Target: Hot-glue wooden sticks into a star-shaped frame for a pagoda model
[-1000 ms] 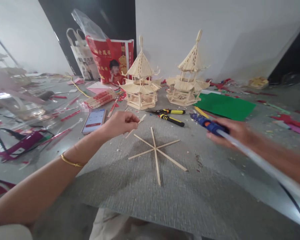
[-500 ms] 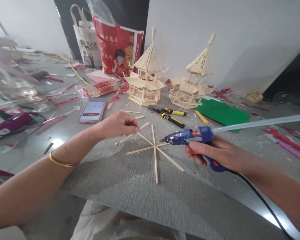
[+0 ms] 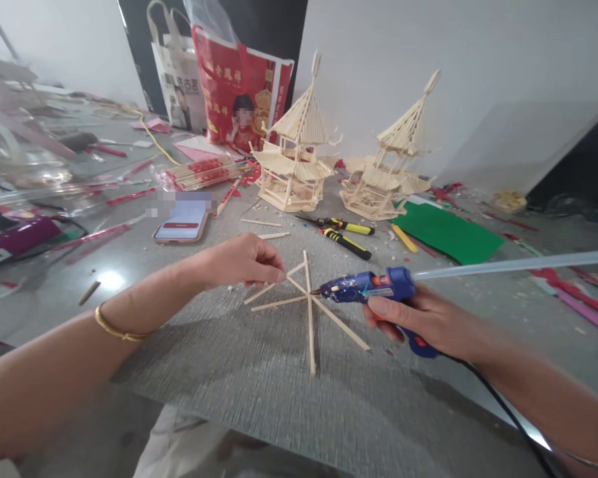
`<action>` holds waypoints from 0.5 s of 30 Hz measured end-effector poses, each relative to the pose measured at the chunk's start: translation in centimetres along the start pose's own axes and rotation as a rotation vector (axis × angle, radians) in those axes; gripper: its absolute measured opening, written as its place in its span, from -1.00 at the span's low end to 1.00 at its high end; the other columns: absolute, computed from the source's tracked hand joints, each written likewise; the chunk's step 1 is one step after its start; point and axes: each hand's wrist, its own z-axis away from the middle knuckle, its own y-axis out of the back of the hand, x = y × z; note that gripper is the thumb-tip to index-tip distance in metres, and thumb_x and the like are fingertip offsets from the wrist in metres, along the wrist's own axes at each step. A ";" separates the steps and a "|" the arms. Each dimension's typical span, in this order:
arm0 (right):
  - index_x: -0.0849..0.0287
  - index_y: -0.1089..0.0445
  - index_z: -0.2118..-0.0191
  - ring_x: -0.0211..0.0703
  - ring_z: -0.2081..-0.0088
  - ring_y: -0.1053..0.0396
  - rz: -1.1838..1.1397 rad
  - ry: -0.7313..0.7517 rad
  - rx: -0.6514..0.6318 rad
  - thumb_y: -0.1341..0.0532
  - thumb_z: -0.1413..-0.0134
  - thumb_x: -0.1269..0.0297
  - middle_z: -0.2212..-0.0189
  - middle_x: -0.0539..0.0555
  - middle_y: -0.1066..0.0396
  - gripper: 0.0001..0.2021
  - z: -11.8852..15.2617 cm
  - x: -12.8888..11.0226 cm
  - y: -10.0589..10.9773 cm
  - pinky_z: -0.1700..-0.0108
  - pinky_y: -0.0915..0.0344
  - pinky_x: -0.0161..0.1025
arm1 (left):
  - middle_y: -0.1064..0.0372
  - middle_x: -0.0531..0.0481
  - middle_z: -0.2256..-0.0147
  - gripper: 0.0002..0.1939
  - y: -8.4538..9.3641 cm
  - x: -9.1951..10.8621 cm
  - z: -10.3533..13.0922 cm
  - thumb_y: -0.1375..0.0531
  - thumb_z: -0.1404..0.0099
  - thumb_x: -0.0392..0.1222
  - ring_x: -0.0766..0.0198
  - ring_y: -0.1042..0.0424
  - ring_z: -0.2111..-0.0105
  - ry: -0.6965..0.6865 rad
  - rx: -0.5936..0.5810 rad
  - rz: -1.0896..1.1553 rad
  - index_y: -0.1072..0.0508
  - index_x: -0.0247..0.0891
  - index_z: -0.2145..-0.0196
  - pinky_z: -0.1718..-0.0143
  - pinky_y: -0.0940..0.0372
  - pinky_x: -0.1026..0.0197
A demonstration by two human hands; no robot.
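Note:
My right hand (image 3: 418,315) grips a blue hot glue gun (image 3: 369,285), with a long clear glue stick (image 3: 508,265) out of its back. The nozzle is at the middle of a star of thin wooden sticks (image 3: 310,332) lying on the grey table. On the left side of the star, my left hand (image 3: 254,260) has its fingers pinched around a loose wooden stick (image 3: 262,293), whose far end is close to the star's upper arm. The fingers partly hide this stick and one star arm.
Behind stand two stick pagodas (image 3: 295,166) (image 3: 381,172). Black-and-yellow pliers (image 3: 346,242), a phone (image 3: 182,222), a green sheet (image 3: 448,232) and bundled sticks (image 3: 202,172) lie around. A purple tool (image 3: 17,242) is at left; a red bag (image 3: 224,93) stands at the back.
The glue gun has moved left and down, bringing its nozzle to the star's centre. My left hand has shifted slightly right with the stick, towards the star's upper arm.

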 end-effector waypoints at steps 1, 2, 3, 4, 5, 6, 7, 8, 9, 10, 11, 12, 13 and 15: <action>0.19 -0.31 0.42 -0.31 0.54 -0.20 -0.001 0.009 -0.003 -0.01 -0.13 -0.17 0.56 0.01 -0.28 -0.53 -0.1 0.0 -0.1 0.50 -0.15 -0.32 | -0.27 0.13 0.64 -0.81 -0.1 0.0 0.0 -0.20 -0.08 -0.10 0.46 -0.21 0.64 0.011 -0.003 0.008 -0.47 -0.29 0.43 0.60 -0.12 0.39; 0.19 -0.30 0.42 -0.31 0.55 -0.20 -0.001 0.012 -0.005 -0.01 -0.13 -0.17 0.57 0.00 -0.27 -0.53 -0.1 -0.1 -0.2 0.50 -0.15 -0.32 | -0.27 0.13 0.65 -0.81 -0.1 0.0 0.0 -0.20 -0.08 -0.10 0.46 -0.21 0.64 0.020 -0.003 0.005 -0.47 -0.29 0.43 0.60 -0.11 0.39; 0.18 -0.30 0.42 -0.31 0.55 -0.20 0.003 0.011 -0.006 -0.01 -0.12 -0.18 0.59 -0.01 -0.26 -0.52 -0.2 -0.1 -0.3 0.51 -0.14 -0.33 | -0.27 0.13 0.65 -0.81 -0.2 0.0 -0.1 -0.21 -0.08 -0.10 0.46 -0.21 0.65 0.027 0.000 -0.006 -0.47 -0.29 0.44 0.61 -0.10 0.39; 0.18 -0.30 0.43 -0.32 0.56 -0.19 0.011 0.006 -0.006 -0.01 -0.12 -0.19 0.60 -0.02 -0.24 -0.52 -0.2 -0.2 -0.4 0.52 -0.14 -0.33 | -0.27 0.13 0.65 -0.81 -0.2 0.0 -0.1 -0.21 -0.08 -0.10 0.47 -0.20 0.65 0.029 0.000 -0.018 -0.48 -0.29 0.43 0.61 -0.10 0.39; 0.18 -0.30 0.43 -0.32 0.57 -0.19 0.023 0.000 -0.003 -0.01 -0.11 -0.20 0.61 -0.03 -0.23 -0.51 -0.2 -0.3 -0.4 0.53 -0.13 -0.34 | -0.26 0.14 0.65 -0.81 -0.3 -0.1 -0.1 -0.21 -0.08 -0.10 0.47 -0.19 0.66 0.028 -0.001 -0.030 -0.48 -0.29 0.43 0.62 -0.09 0.39; 0.18 -0.30 0.44 -0.32 0.57 -0.19 0.037 -0.007 0.003 0.00 -0.11 -0.21 0.62 -0.04 -0.23 -0.50 -0.2 -0.3 -0.5 0.53 -0.13 -0.34 | -0.24 0.14 0.66 -0.81 -0.3 -0.1 -0.1 -0.20 -0.08 -0.10 0.48 -0.18 0.66 0.024 -0.003 -0.040 -0.48 -0.29 0.43 0.62 -0.08 0.39; 0.18 -0.31 0.44 -0.32 0.57 -0.19 0.050 -0.013 0.010 0.00 -0.11 -0.22 0.63 -0.04 -0.22 -0.49 -0.2 -0.3 -0.5 0.53 -0.13 -0.34 | -0.23 0.15 0.67 -0.81 -0.4 -0.1 -0.1 -0.20 -0.08 -0.10 0.48 -0.18 0.67 0.020 -0.003 -0.047 -0.48 -0.29 0.43 0.63 -0.07 0.39; 0.18 -0.31 0.45 -0.32 0.57 -0.19 0.064 -0.020 0.018 0.01 -0.11 -0.22 0.64 -0.04 -0.22 -0.48 -0.2 -0.3 -0.6 0.53 -0.13 -0.34 | -0.22 0.15 0.68 -0.81 -0.4 -0.1 -0.1 -0.20 -0.08 -0.10 0.48 -0.17 0.67 0.015 0.000 -0.049 -0.48 -0.30 0.44 0.63 -0.06 0.39; 0.18 -0.31 0.45 -0.32 0.57 -0.19 0.075 -0.027 0.025 0.01 -0.11 -0.23 0.64 -0.04 -0.22 -0.48 -0.1 -0.3 -0.6 0.52 -0.13 -0.33 | -0.21 0.15 0.68 -0.81 -0.4 -0.2 -0.2 -0.20 -0.08 -0.11 0.48 -0.17 0.67 0.013 0.003 -0.047 -0.48 -0.30 0.44 0.63 -0.06 0.39; 0.19 -0.32 0.45 -0.31 0.57 -0.19 0.083 -0.036 0.029 0.01 -0.11 -0.23 0.64 -0.03 -0.22 -0.47 -0.1 -0.3 -0.6 0.52 -0.13 -0.33 | -0.20 0.15 0.69 -0.81 -0.4 -0.2 -0.2 -0.20 -0.08 -0.12 0.47 -0.17 0.67 0.011 0.006 -0.044 -0.48 -0.31 0.45 0.63 -0.05 0.39; 0.19 -0.32 0.45 -0.31 0.57 -0.19 0.086 -0.041 0.030 0.01 -0.11 -0.23 0.64 -0.03 -0.23 -0.47 -0.1 -0.2 -0.6 0.51 -0.14 -0.33 | -0.20 0.15 0.69 -0.82 -0.5 -0.2 -0.2 -0.20 -0.07 -0.12 0.47 -0.17 0.67 0.009 0.006 -0.039 -0.48 -0.31 0.45 0.63 -0.05 0.39; 0.19 -0.32 0.45 -0.31 0.57 -0.19 0.085 -0.045 0.030 0.01 -0.11 -0.23 0.64 -0.03 -0.23 -0.48 -0.1 -0.2 -0.6 0.51 -0.14 -0.32 | -0.20 0.15 0.69 -0.82 -0.5 -0.3 -0.2 -0.19 -0.07 -0.13 0.47 -0.17 0.66 0.005 0.003 -0.032 -0.47 -0.32 0.45 0.63 -0.06 0.39; 0.18 -0.31 0.44 -0.32 0.57 -0.18 0.082 -0.049 0.032 0.01 -0.11 -0.23 0.64 -0.03 -0.23 -0.48 -0.1 -0.2 -0.7 0.51 -0.14 -0.32 | -0.20 0.15 0.68 -0.82 -0.5 -0.3 -0.3 -0.19 -0.07 -0.14 0.47 -0.17 0.66 0.000 0.001 -0.026 -0.47 -0.32 0.46 0.63 -0.06 0.39; 0.18 -0.31 0.44 -0.32 0.57 -0.18 0.078 -0.056 0.030 0.01 -0.10 -0.24 0.63 -0.03 -0.22 -0.47 -0.1 -0.1 -0.8 0.51 -0.14 -0.32 | -0.20 0.15 0.68 -0.83 -0.5 -0.3 -0.3 -0.19 -0.07 -0.14 0.48 -0.15 0.66 -0.011 -0.010 -0.016 -0.46 -0.32 0.47 0.63 -0.05 0.39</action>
